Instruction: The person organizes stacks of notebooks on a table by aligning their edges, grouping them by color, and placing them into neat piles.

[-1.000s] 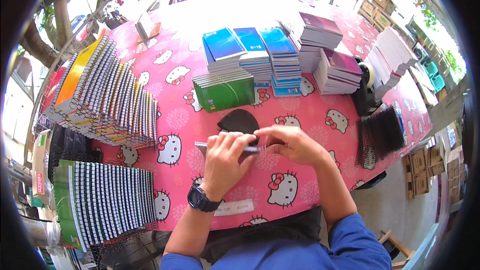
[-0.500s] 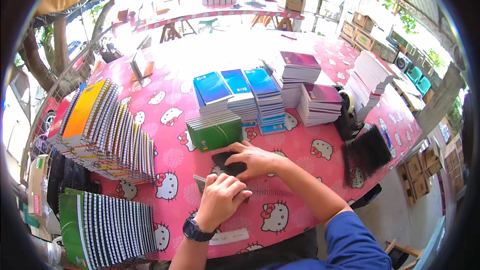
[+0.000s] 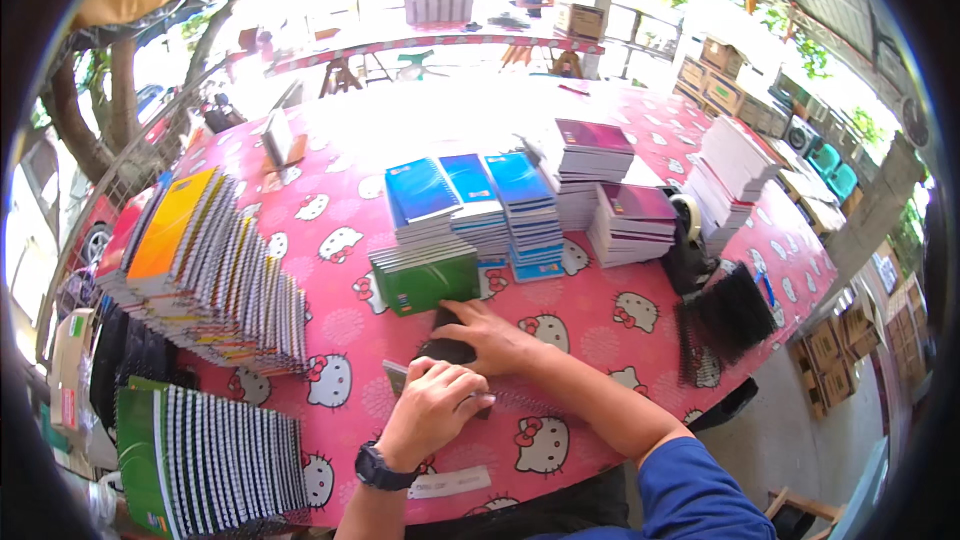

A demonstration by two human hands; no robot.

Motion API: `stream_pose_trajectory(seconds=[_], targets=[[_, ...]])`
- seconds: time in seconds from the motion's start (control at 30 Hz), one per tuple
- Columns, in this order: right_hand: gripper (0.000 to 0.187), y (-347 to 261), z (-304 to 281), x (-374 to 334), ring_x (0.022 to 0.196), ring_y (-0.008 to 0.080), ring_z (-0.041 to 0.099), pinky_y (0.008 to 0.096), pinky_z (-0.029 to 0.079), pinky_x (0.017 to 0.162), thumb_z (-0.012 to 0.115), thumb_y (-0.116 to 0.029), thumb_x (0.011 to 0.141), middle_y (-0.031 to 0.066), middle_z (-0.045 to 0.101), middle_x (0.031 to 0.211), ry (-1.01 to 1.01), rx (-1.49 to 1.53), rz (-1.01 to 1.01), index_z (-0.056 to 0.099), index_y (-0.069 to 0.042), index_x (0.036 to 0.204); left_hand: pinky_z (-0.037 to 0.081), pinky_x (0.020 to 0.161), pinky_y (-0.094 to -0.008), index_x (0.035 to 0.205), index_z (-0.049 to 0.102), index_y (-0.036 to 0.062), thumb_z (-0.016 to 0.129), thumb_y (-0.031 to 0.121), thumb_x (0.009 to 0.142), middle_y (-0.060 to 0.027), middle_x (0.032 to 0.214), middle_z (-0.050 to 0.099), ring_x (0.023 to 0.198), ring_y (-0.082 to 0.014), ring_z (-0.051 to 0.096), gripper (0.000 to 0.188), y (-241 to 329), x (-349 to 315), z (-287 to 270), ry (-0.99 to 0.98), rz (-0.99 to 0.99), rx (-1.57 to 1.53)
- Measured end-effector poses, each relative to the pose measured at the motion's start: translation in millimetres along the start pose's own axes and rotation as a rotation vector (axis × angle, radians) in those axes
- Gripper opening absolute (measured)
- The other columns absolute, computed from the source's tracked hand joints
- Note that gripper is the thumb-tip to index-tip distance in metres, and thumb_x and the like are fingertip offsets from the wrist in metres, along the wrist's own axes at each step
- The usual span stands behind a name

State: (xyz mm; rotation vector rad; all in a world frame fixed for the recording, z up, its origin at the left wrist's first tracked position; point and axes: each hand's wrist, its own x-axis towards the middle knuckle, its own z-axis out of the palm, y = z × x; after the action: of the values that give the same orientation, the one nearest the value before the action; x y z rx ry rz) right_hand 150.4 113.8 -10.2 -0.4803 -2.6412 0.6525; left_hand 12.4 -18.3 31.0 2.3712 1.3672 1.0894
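My left hand (image 3: 437, 405), with a black watch on its wrist, is closed over a thin, flat, notebook-like piece with a pale edge (image 3: 394, 374). Most of that piece is hidden under the fingers. A dark spiral coil (image 3: 535, 403) runs out to the right from beside this hand. Just beyond, my right hand (image 3: 490, 337) curls round a dark block-like object (image 3: 447, 348) whose kind I cannot make out. Close ahead of the right fingers lies a fanned stack of green spiral notebooks (image 3: 428, 283).
Blue notebooks (image 3: 425, 190) and maroon notebooks (image 3: 640, 203) stand in stacks farther back. Orange (image 3: 175, 225) and green-covered spiral notebooks (image 3: 140, 450) fill the left side. At right are a tape dispenser (image 3: 685, 255), black coils (image 3: 735, 310) and white paper stacks (image 3: 725, 175).
My right hand has shifted slightly left and down along the dark object, its fingers now more drawn round it. The left hand stays nearly in place. The view has tilted a little.
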Motion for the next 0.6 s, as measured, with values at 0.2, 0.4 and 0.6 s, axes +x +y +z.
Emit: stream_pose_trajectory(seconds=[0.2, 0.4, 0.6], targets=[[0.048, 0.3, -36.6, -49.4, 0.117, 0.0407, 0.044, 0.0469, 0.037, 0.099, 0.072, -0.029, 0.072, 0.0222, 0.048, 0.128, 0.053, -0.019, 0.164, 0.061, -0.013, 0.116, 0.023, 0.099, -0.0495, 0.084, 0.065, 0.0131, 0.074, 0.027, 0.071, 0.0004, 0.091, 0.064, 0.096, -0.0177, 0.057, 0.021, 4.9, 4.4, -4.6, 0.065, -0.041, 0.013], [0.041, -18.5, -68.1, -74.1, 0.102, 0.0257, 0.053, 0.0382, 0.041, 0.089, 0.066, -0.034, 0.082, 0.0151, 0.053, 0.123, 0.019, 0.87, 0.397, 0.063, -0.008, 0.114, 0.025, 0.099, -0.0491, 0.075, 0.065, 0.0113, 0.08, 0.026, 0.06, 0.0011, 0.076, 0.061, 0.085, -0.018, 0.058, 0.025, -17.1, -7.7, -6.4, 0.062, -0.162, 0.223], [0.05, -6.3, -68.4, -78.6, 0.116, 0.0271, 0.048, 0.0388, 0.037, 0.096, 0.069, -0.042, 0.074, 0.0188, 0.053, 0.123, -0.124, 0.731, 0.22, 0.067, -0.005, 0.107, 0.028, 0.097, -0.048, 0.07, 0.065, 0.0111, 0.08, 0.023, 0.057, 0.0005, 0.072, 0.061, 0.079, -0.0176, 0.057, 0.023, -19.1, -1.6, -0.4, 0.164, -0.155, 0.233]])
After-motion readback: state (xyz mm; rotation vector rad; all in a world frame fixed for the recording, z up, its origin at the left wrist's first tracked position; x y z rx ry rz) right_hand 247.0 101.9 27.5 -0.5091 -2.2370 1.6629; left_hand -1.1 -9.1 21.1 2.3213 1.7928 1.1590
